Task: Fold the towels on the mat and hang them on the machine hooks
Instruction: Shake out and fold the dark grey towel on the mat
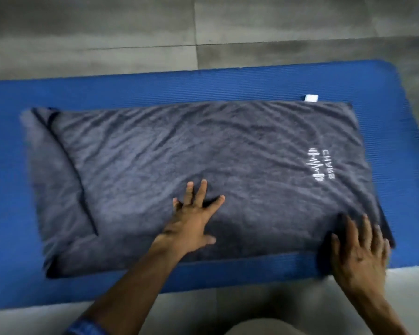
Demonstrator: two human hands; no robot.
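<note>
A dark grey towel (179,160) lies spread across a blue ribbed mat (155,88), with a white logo (318,168) near its right end and a white tag (311,98) at its far right corner. Its left end is folded over at an angle. My left hand (194,218) lies flat on the towel's near middle, fingers spread and straight. My right hand (361,250) rests with straight fingers on the towel's near right corner, at the mat's front edge. No machine hooks are in view.
Grey tiled floor (203,32) runs beyond the mat. A lighter strip of floor (228,303) lies between the mat's front edge and me. A blue sleeve cuff (85,327) shows on my left forearm.
</note>
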